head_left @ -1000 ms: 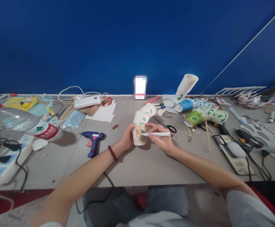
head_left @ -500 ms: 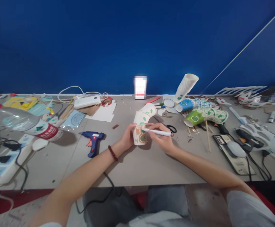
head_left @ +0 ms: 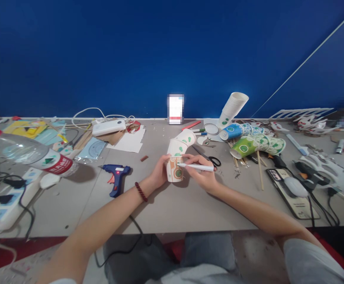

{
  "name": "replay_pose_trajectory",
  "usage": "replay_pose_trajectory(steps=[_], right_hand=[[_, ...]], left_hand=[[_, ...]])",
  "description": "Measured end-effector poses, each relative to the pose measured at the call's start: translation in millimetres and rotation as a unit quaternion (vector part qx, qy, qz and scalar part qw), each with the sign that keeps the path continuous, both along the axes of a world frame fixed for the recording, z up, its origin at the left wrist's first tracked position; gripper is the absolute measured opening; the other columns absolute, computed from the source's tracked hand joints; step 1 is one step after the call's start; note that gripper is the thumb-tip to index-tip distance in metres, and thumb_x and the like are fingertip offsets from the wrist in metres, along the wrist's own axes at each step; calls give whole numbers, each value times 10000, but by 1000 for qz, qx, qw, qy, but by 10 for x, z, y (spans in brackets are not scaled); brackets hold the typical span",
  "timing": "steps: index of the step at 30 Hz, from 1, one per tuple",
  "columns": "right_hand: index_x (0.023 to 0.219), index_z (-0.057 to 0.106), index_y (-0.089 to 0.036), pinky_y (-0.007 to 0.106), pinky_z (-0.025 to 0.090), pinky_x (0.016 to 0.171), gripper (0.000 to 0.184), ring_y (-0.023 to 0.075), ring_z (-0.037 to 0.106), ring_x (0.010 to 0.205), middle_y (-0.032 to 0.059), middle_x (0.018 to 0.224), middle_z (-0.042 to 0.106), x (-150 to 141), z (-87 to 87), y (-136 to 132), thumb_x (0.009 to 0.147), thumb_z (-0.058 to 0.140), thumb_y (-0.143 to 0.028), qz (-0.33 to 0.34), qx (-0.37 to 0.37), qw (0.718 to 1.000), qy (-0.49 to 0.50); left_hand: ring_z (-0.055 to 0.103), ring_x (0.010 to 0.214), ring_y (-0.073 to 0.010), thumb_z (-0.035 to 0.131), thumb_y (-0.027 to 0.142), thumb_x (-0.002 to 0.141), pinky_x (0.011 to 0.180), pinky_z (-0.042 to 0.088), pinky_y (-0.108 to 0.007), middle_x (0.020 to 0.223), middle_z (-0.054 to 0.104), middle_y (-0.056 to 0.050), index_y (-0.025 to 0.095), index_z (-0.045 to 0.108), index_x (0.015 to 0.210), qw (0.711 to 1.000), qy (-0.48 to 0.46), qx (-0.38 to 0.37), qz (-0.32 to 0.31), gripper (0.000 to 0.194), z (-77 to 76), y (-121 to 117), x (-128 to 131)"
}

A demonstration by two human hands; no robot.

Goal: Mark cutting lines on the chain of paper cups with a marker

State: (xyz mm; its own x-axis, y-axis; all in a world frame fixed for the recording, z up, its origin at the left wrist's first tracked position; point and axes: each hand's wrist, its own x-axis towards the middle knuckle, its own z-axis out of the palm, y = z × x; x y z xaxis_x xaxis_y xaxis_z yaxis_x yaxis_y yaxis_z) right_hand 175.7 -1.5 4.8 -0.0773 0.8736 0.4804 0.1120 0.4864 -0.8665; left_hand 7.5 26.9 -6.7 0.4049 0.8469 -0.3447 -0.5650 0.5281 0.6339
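A chain of joined paper cups [head_left: 178, 154] stands on the grey table [head_left: 166, 205] in the middle. My left hand [head_left: 159, 172] wraps round the lowest cup, a white one with orange and green print. My right hand [head_left: 203, 174] pinches a white marker [head_left: 196, 167] whose tip touches that cup's side. A dark bead bracelet [head_left: 141, 191] sits on my left wrist.
A blue glue gun [head_left: 116, 175] lies left of the cups. Black scissors [head_left: 213, 160], stacked and lying paper cups [head_left: 253, 142], wooden sticks, a phone [head_left: 290, 194] and cables crowd the right. A water bottle [head_left: 26, 153] and a power strip [head_left: 6, 207] sit at the left.
The marker tip has shifted slightly up and down along the cup's side. Both hands stay in place.
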Motion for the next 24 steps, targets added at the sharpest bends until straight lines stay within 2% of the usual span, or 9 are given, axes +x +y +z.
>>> replay_pose_trajectory(steps=[4, 11, 18, 24], right_hand=[[774, 650, -224, 446, 563, 884, 121, 309, 699, 1100, 67, 797, 741, 11, 25, -14, 813, 710, -321, 16, -11, 1000, -8], [751, 646, -219, 437, 562, 887, 69, 302, 704, 1093, 53, 744, 721, 10, 28, -17, 815, 672, -220, 24, 5, 1000, -9], [839, 635, -226, 418, 570, 868, 86, 275, 722, 1049, 75, 909, 753, -23, -32, -14, 843, 681, -297, -28, -6, 1000, -8], [889, 626, -230, 413, 568, 885, 81, 252, 724, 1039, 89, 981, 762, -22, -38, -7, 857, 670, -291, -32, -3, 999, -7]], left_hand=[[624, 650, -204, 645, 393, 730, 643, 457, -321, 746, 707, -69, 129, 684, 852, 1000, 0, 1, 1, 294, 9, -6, 3], [630, 653, -201, 642, 392, 734, 644, 471, -316, 748, 707, -67, 132, 680, 849, 1000, 7, -2, 10, 287, 13, -8, 9], [623, 637, -204, 660, 392, 730, 643, 478, -334, 736, 706, -60, 133, 688, 868, 1000, 1, -1, 5, 295, 21, -8, 9], [640, 683, -202, 660, 380, 732, 662, 484, -323, 808, 731, -69, 134, 698, 890, 1000, 9, -2, 14, 296, 12, -9, 6]])
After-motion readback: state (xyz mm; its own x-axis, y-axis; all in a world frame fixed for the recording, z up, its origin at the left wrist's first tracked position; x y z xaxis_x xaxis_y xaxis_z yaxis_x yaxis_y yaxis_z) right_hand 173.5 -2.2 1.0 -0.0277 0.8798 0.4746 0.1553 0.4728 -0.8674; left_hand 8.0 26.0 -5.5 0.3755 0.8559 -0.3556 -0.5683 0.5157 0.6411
